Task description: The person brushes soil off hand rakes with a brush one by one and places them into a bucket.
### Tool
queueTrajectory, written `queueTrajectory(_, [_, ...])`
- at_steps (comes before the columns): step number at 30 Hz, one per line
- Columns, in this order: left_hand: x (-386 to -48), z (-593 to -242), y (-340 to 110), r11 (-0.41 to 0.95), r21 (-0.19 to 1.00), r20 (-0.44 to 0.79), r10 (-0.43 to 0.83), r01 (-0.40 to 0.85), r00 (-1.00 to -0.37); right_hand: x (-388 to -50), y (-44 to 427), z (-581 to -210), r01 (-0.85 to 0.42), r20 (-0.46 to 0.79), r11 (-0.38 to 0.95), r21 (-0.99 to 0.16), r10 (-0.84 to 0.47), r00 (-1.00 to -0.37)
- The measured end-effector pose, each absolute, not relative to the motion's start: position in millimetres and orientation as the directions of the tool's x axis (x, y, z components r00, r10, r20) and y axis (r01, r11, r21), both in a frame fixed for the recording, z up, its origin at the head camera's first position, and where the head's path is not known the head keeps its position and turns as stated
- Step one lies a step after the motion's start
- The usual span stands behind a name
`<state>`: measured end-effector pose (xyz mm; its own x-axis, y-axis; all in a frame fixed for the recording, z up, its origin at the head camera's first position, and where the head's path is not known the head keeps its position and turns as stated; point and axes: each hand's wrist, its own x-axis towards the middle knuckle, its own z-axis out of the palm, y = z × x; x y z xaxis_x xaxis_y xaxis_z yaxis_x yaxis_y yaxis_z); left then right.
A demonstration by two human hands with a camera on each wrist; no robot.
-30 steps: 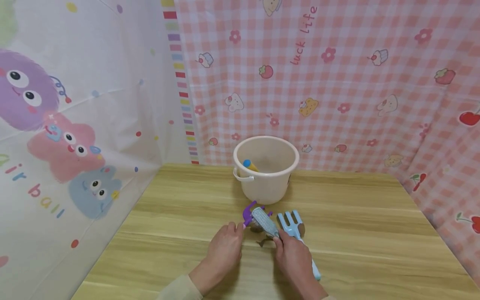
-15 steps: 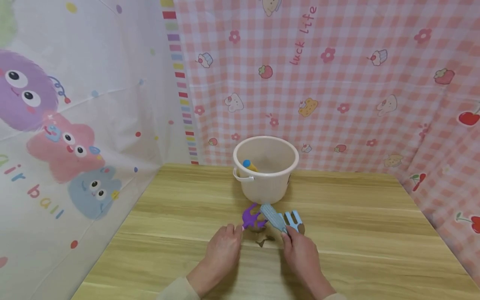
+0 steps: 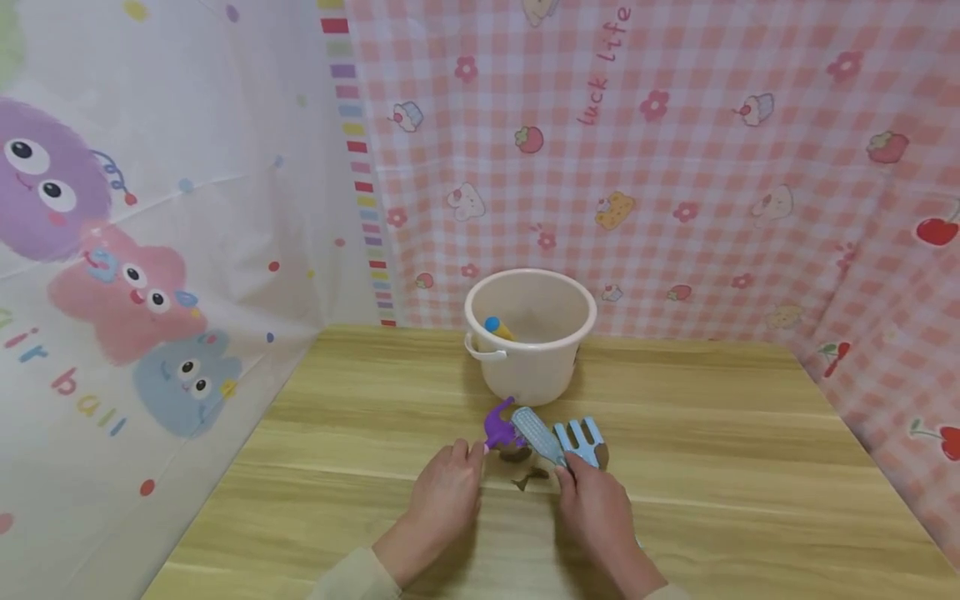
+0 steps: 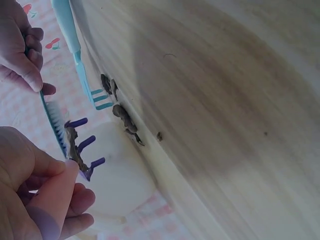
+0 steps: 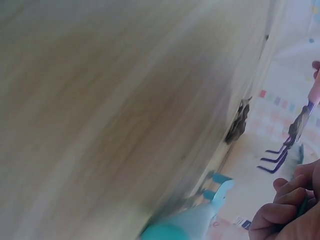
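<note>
My left hand (image 3: 447,490) grips the pink handle (image 4: 55,192) of a small purple rake (image 3: 498,428), whose prongs carry brown clumps in the left wrist view. Pinched in my right hand (image 3: 600,507) is a blue-green brush (image 3: 537,434); its white bristles (image 4: 56,116) lie against the rake head. A light blue fork (image 3: 584,439) lies on the table beside and partly beneath my right hand. Brown clumps (image 4: 124,118) rest on the tabletop below the rake.
Behind the tools stands a cream bucket (image 3: 531,367) with its handle (image 3: 486,353) hanging at the left; a yellow item with a blue end (image 3: 492,324) is inside. A pink checked cloth (image 3: 675,167) and a white printed cloth (image 3: 247,125) border the wooden table (image 3: 720,433).
The brush first moved right, off the rake, over the fork, then came back left against the rake head. The purple rake turned in my left hand. The fork stayed in place.
</note>
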<state>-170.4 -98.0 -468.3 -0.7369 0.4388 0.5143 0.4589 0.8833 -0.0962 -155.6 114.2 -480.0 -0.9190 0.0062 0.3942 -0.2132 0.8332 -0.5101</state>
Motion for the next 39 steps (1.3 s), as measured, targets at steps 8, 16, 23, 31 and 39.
queueTrajectory(8, [-169,-468,-99,0.883,-0.108,0.49,0.447,0.457,-0.749,-161,124,-481,-0.18,0.366,0.833,-0.522,0.028,-0.93])
queueTrajectory(16, [-171,-467,-99,0.886,-0.056,0.49,0.426,0.461,-0.76,-150,111,-476,-0.333,0.461,0.836,-0.437,-0.11,-0.881])
queueTrajectory(23, [-172,-466,-98,0.883,-0.016,0.466,0.421,0.469,-0.778,-150,108,-480,-0.298,0.476,0.861,-0.412,-0.076,-0.876])
queueTrajectory(31, [-169,-466,-98,0.885,-0.042,0.458,0.429,0.463,-0.779,-160,119,-484,-0.229,0.413,0.851,-0.472,-0.015,-0.911])
queueTrajectory(39, [-169,-464,-99,0.891,-0.036,0.449,0.42,0.453,-0.789,-159,120,-477,-0.254,0.432,0.844,-0.473,-0.03,-0.901])
